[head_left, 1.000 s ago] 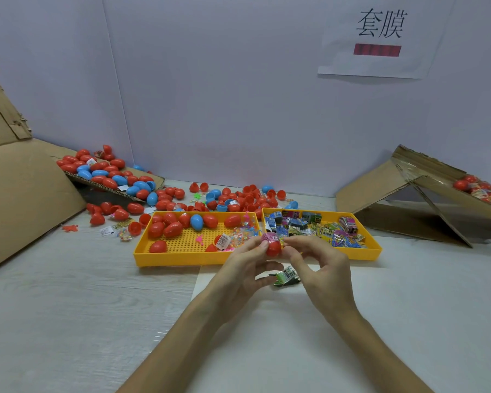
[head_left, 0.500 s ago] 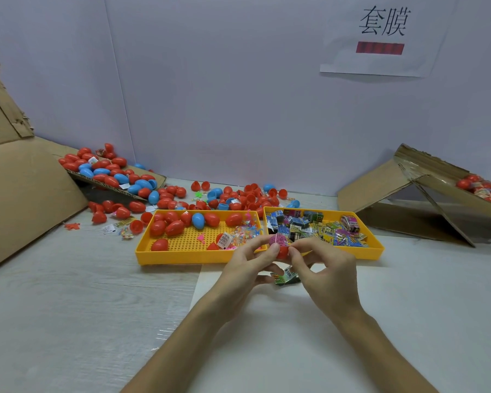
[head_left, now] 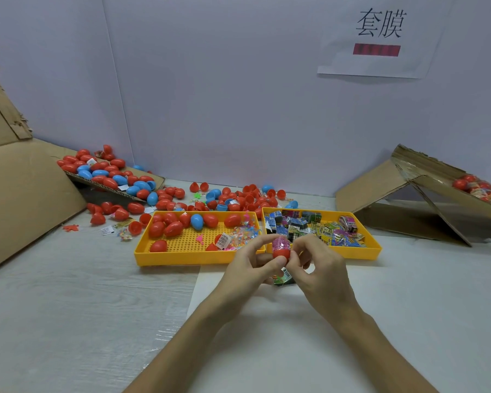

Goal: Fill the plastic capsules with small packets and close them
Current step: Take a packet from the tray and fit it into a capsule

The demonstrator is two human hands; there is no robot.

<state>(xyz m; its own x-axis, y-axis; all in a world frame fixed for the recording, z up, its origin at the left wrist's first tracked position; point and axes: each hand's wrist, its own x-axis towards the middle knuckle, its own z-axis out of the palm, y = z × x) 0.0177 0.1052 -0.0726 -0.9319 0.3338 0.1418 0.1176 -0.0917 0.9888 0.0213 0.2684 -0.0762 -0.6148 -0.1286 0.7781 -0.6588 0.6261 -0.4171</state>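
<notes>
We are pinching the red capsule point(head_left: 281, 253) upright over the bench point(head_left: 68, 307), near the yellow trays point(head_left: 193, 258), left hand point(head_left: 251, 263) and right hand point(head_left: 322, 269) each in a clamped grip, probably steadying it for pressing the pink packet point(head_left: 280, 241) in.

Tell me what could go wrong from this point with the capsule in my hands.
1. The pink foil packet bulges above the rim of the red plastic capsule half; the other half may pinch it or fail to close.
2. The left hand and right hand hold the half only by fingertips above the white table; it could slip and roll away.
3. The green printed packet beneath the hands might get knocked aside.
</notes>
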